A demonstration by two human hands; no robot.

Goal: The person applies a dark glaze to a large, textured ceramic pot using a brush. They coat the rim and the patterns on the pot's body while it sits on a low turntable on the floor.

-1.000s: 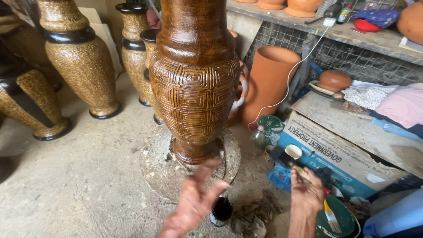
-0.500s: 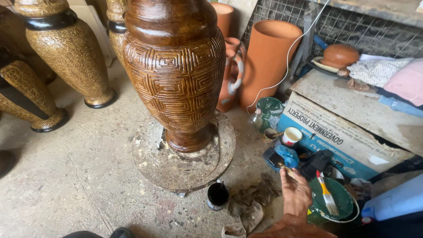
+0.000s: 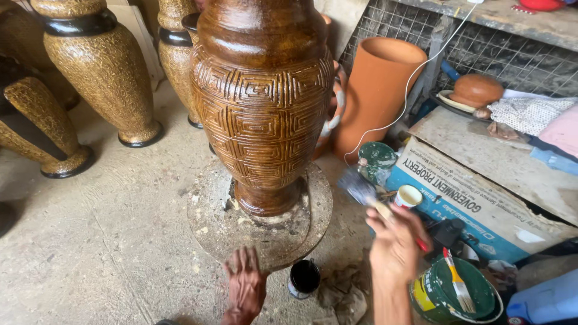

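A tall glossy brown vase (image 3: 263, 102) with carved geometric bands stands on a round concrete turntable (image 3: 223, 225). My left hand (image 3: 245, 286) lies with fingers spread at the turntable's near edge, holding nothing. My right hand (image 3: 394, 244) grips a paintbrush (image 3: 361, 189), whose blurred bristles point up and left toward the vase's lower right side. A small black cup of dark liquid (image 3: 304, 278) sits on the floor between my hands.
Gold-speckled vases with black bands (image 3: 102, 66) stand at the back left. A plain terracotta pot (image 3: 376, 90) is behind the vase. On the right are a printed cardboard box (image 3: 469, 201), a green paint can (image 3: 457, 295) with a brush in it and a white cup (image 3: 409, 195).
My right hand has lifted from the paint can with the brush and moved up and left toward the vase. My left hand has come back into view at the turntable's edge.
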